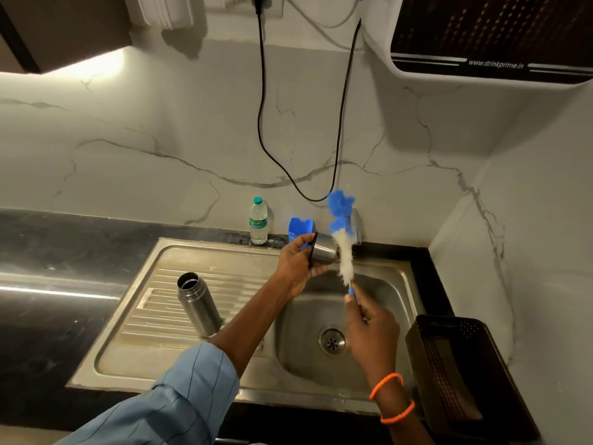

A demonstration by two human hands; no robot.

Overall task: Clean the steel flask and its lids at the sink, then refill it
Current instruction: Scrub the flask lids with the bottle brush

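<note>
The steel flask [196,302] stands upright and uncapped on the sink's ribbed drainboard [154,319]. Over the basin my left hand [300,263] grips a steel cup lid [324,250] with a black rim, tipped on its side. My right hand [369,319] holds the blue handle of a bottle brush [345,252]. The brush's white bristles and blue sponge tip point up, just right of the lid's end. The tap is mostly hidden behind the brush.
A small plastic water bottle [258,224] and a blue holder [300,229] stand on the counter behind the sink. A dark basket [455,367] sits right of the basin [378,303]. A water purifier [491,36] hangs at the upper right, with black cables [261,101] down the wall.
</note>
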